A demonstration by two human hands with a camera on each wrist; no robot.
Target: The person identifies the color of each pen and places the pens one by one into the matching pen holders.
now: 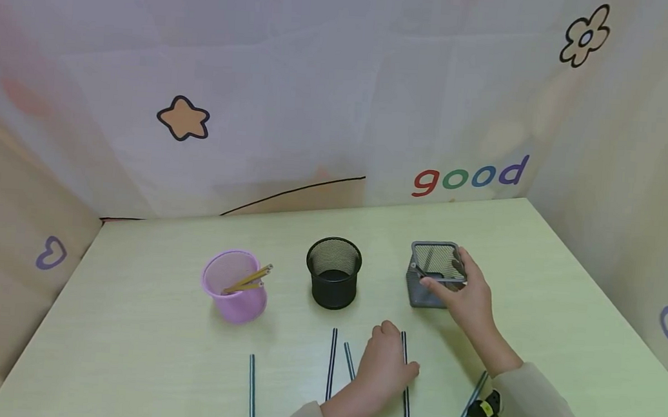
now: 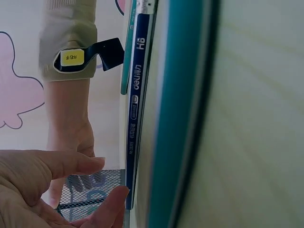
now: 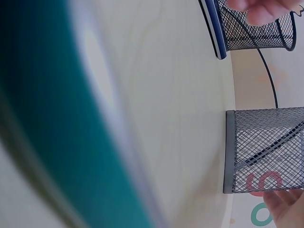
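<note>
My left hand [image 1: 384, 360] is over a dark blue pencil [image 1: 406, 401] on the table. The left wrist view shows its thumb and fingers spread with a gap, a fingertip right at the far end of the dark pencil [image 2: 136, 90]. My right hand [image 1: 475, 302] holds the square grey mesh pen holder [image 1: 425, 295], thumb along the near side and fingers around the right side. A dark pencil [image 3: 273, 148] leans diagonally inside this holder. In the right wrist view, fingers [image 3: 280, 197] press against the holder's wall.
A round black mesh holder [image 1: 332, 292] stands mid-table, a purple holder [image 1: 240, 308] with yellow pencils [image 1: 247, 280] left of it. Green pencils [image 1: 252, 390] and another dark pencil [image 1: 331, 363] lie in front. A black wrist device [image 1: 484, 409] is on my right sleeve. Printed cloth walls surround the table.
</note>
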